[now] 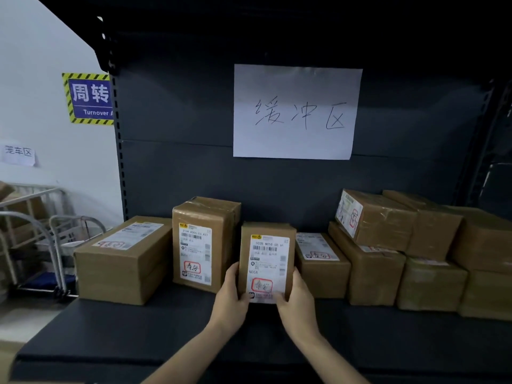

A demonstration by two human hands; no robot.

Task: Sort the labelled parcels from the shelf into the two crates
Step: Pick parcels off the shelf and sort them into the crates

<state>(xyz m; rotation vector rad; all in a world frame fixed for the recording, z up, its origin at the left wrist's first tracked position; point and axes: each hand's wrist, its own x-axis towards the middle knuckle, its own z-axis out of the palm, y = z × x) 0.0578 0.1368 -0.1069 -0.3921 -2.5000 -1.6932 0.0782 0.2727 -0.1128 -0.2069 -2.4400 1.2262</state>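
A small upright cardboard parcel (266, 256) with a white label and a red-circled mark stands mid-shelf. My left hand (231, 293) grips its lower left side and my right hand (295, 296) grips its lower right side. To its left stand a taller labelled parcel (203, 242) and a flat wide parcel (124, 259). Just behind it on the right lies a low labelled parcel (321, 261), then a stack of several parcels (388, 245) reaching the right edge. No crate is in view.
The dark shelf board (138, 333) runs across the front, with a dark back panel carrying a handwritten paper sign (296, 112). Metal trolleys (50, 245) stand left of the shelf by a white wall with a blue sign (90, 98).
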